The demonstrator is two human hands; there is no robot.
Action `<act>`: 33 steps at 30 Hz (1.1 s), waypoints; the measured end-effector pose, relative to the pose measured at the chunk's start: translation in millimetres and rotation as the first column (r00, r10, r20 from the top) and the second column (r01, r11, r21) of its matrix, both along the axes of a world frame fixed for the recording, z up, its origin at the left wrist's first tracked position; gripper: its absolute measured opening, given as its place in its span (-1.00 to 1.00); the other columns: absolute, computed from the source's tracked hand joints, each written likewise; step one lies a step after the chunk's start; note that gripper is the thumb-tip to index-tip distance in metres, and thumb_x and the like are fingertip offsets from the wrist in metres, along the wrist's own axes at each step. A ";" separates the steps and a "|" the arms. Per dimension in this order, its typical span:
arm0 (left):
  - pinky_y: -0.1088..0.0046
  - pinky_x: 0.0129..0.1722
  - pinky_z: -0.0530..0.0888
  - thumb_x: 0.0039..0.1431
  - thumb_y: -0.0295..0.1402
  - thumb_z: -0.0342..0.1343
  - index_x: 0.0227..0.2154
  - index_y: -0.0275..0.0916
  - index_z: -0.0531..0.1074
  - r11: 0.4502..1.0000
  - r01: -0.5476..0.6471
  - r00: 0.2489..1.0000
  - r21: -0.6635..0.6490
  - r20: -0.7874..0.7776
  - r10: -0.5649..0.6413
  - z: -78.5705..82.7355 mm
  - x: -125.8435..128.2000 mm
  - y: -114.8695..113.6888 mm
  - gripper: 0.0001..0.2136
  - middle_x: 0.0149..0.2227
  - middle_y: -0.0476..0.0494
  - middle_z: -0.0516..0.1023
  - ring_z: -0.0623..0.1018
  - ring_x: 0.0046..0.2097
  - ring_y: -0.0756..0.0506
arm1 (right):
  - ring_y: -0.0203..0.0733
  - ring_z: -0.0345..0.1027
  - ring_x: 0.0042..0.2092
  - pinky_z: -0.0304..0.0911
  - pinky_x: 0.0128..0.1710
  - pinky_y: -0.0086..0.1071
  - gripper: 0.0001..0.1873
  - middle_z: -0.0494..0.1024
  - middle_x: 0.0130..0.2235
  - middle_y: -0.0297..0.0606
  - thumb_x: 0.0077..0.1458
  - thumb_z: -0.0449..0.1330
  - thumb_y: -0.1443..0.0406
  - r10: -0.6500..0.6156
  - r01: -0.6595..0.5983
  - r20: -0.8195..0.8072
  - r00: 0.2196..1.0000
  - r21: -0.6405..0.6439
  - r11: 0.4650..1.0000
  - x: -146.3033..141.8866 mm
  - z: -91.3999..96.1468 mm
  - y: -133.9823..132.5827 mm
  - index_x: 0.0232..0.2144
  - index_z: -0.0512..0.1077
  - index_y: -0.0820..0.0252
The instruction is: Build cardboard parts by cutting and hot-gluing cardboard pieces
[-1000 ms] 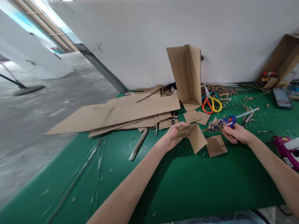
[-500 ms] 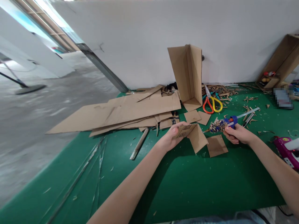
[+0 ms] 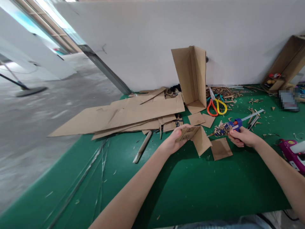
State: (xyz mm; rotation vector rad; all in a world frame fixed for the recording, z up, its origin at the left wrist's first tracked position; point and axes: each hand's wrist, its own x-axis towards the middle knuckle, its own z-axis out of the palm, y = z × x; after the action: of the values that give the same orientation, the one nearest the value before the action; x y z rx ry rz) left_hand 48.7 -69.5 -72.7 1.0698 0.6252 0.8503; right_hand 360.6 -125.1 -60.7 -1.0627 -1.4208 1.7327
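Observation:
My left hand is closed around a small folded cardboard piece, printed on its left face and plain on its right. In my right hand is a blue hot glue gun, its front crusted with cardboard shreds and a clear glue stick out of its back. The gun's nozzle points left, close to the edge of the folded cardboard; I cannot tell whether they touch. Just below the nozzle a flat cardboard square lies on the green table. Two more small cardboard squares lie behind my hands.
A tall folded cardboard form stands against the wall. Scissors with red and yellow handles lie beside it. Large cardboard sheets spread leftward past the table edge. A utility knife, a purple device and scraps occupy the right.

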 end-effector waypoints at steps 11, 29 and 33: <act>0.42 -0.30 0.44 -0.22 0.08 0.41 -0.26 -0.22 0.57 0.999 0.004 0.996 -0.037 0.088 -0.001 3.4 2.4 -1.2 -0.46 -0.22 -0.21 0.59 0.54 -0.22 -0.15 | -0.48 -0.10 -0.73 -0.18 -0.78 -0.54 -0.42 0.10 -0.69 -0.57 0.08 0.25 -0.12 0.011 -0.011 -0.022 1.000 -0.004 1.000 2.5 -2.9 0.3 -0.61 0.14 0.13; 0.38 -0.29 0.44 -0.20 0.07 0.40 -0.26 -0.26 0.55 0.999 -0.014 0.998 -0.030 0.069 0.016 6.8 1.7 -1.4 -0.46 -0.22 -0.22 0.59 0.53 -0.21 -0.18 | -0.49 -0.08 -0.73 -0.14 -0.78 -0.54 -0.42 0.10 -0.70 -0.56 0.13 0.21 -0.11 0.069 -0.068 -0.024 0.997 0.024 0.997 5.6 -4.7 1.5 -0.63 0.14 0.14; 0.37 -0.29 0.43 -0.18 0.06 0.40 -0.24 -0.24 0.54 1.000 -0.020 0.997 -0.020 0.079 0.022 6.4 1.7 -1.3 -0.47 -0.22 -0.23 0.58 0.53 -0.21 -0.18 | -0.49 -0.08 -0.73 -0.15 -0.77 -0.54 -0.40 0.09 -0.70 -0.57 0.12 0.22 -0.12 0.069 -0.068 -0.033 0.997 0.025 0.997 5.8 -4.7 1.1 -0.64 0.13 0.14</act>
State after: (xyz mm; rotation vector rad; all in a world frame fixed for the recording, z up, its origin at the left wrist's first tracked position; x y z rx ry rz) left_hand 50.5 -70.8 -66.2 1.0084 0.5774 0.8989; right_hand 366.4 -124.0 -65.4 -0.9774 -1.4685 1.7696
